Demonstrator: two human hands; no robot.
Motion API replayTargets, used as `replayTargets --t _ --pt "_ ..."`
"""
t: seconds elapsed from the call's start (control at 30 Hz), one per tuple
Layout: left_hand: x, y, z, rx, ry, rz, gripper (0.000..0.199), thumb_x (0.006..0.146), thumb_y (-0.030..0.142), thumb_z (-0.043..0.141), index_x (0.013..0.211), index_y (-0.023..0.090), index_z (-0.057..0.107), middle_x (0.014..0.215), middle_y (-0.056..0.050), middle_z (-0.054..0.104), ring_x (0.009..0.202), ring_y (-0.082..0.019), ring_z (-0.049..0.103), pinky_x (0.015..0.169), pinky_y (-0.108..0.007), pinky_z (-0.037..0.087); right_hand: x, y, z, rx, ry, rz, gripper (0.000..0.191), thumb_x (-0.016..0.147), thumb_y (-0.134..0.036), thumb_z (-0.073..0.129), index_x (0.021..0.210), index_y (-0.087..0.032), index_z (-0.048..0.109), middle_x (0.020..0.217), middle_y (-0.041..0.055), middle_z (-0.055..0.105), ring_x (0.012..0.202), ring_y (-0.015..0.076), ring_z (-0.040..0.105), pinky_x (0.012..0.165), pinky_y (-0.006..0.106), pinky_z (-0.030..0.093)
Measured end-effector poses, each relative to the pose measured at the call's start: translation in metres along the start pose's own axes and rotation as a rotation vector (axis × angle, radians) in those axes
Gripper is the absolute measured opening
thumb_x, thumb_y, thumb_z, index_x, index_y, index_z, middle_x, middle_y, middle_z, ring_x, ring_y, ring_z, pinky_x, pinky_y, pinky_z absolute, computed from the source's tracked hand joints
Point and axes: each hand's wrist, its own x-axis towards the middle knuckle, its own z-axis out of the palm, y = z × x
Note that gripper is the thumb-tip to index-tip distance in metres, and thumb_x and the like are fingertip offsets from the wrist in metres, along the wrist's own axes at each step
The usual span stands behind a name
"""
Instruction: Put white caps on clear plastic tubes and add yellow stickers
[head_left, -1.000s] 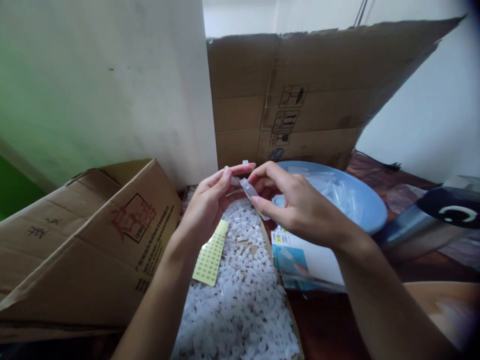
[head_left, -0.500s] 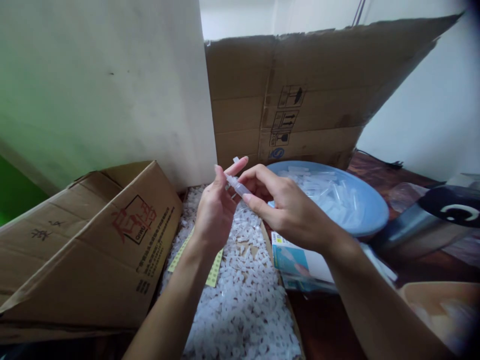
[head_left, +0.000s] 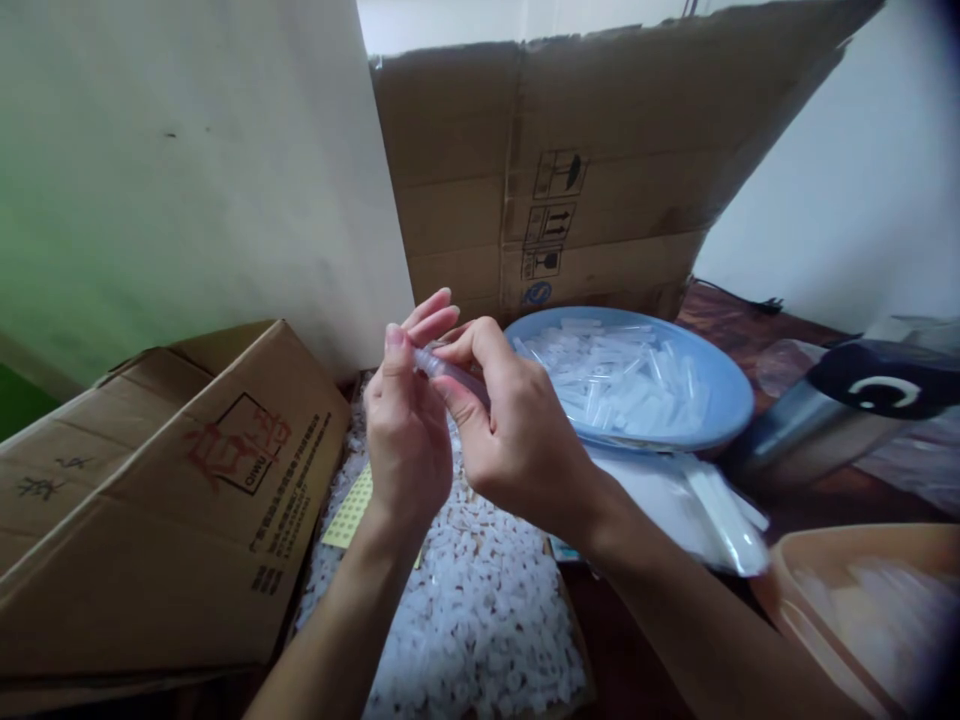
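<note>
Both my hands meet over a heap of small white plastic pieces (head_left: 472,610) and hold one small translucent plastic tube (head_left: 463,378) with a narrower, ridged end. My left hand (head_left: 409,430) pinches the narrow end by the thumb, its other fingers extended upward. Around the tube's wider body, the thumb and fingers of my right hand (head_left: 514,420) are closed, covering part of it. Below my left wrist, a yellow sheet of small round marks (head_left: 349,515) lies on the white pieces.
A blue basin (head_left: 731,430) of clear tubes stands at the right, near a dark-lidded metal bottle (head_left: 814,430). An orange container (head_left: 784,570) is at lower right. An open cardboard box (head_left: 300,500) stands left; a big cardboard sheet (head_left: 450,150) rises behind.
The view has shifted slightly, and both hands appear a little farther left. My right hand now covers more of the tube, and the thin end beyond my left fingers is hidden.
</note>
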Motion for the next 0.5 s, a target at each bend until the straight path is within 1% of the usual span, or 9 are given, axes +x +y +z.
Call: replayTargets --t 0.07,0.13,0.23,0.33,0.5 --pt "-0.0002 0.0005 0.0009 -0.008 -0.020 -0.002 0.046 0.109 0.039 0.036 0.098 0.022 0.078 0.150 -0.001 0.058 0.138 -0.025 0.054 0.116 -0.038 0.045 0.0004 -0.0005 -0.0007 0.002 0.015 -0.028 0.012 0.094 -0.009 0.052 0.100 -0.018 0.050 0.100 0.0088 0.068 0.088 0.0197 0.066 0.073 0.033 0.052" --pt "0.0001 0.0003 0.0009 -0.017 -0.030 -0.024 0.046 0.109 0.039 0.036 0.099 0.021 0.077 0.149 -0.003 0.059 0.140 -0.026 0.053 0.117 -0.039 0.044 0.0007 0.0000 -0.0007 0.016 0.017 -0.046 0.014 0.093 -0.008 0.052 0.103 -0.019 0.051 0.110 0.0110 0.068 0.097 0.0210 0.068 0.081 0.035 0.054" --pt "0.0009 -0.0010 0.0001 -0.017 -0.047 -0.078 0.044 0.108 0.041 0.036 0.111 0.021 0.075 0.144 -0.006 0.062 0.140 -0.027 0.053 0.117 -0.041 0.045 0.0009 0.0014 -0.0001 0.037 0.024 -0.053 0.017 0.092 -0.007 0.054 0.103 -0.020 0.051 0.116 0.0117 0.068 0.104 0.0218 0.068 0.087 0.036 0.056" --pt "0.0016 -0.0034 -0.0014 -0.003 -0.068 -0.091 0.041 0.108 0.042 0.038 0.117 0.023 0.073 0.142 -0.007 0.064 0.135 -0.026 0.057 0.114 -0.041 0.047 0.0012 0.0025 -0.0008 0.047 0.035 -0.040 0.016 0.092 -0.007 0.055 0.101 -0.019 0.051 0.115 0.0116 0.069 0.104 0.0221 0.068 0.086 0.036 0.057" --pt "0.0025 -0.0082 -0.0039 -0.034 -0.125 -0.095 0.040 0.107 0.044 0.039 0.122 0.023 0.070 0.129 -0.007 0.071 0.130 -0.024 0.061 0.110 -0.036 0.048 0.0019 0.0033 -0.0030 0.100 0.033 0.020 0.009 0.095 -0.012 0.058 0.097 -0.019 0.053 0.116 0.0102 0.068 0.103 0.0216 0.067 0.082 0.035 0.056"
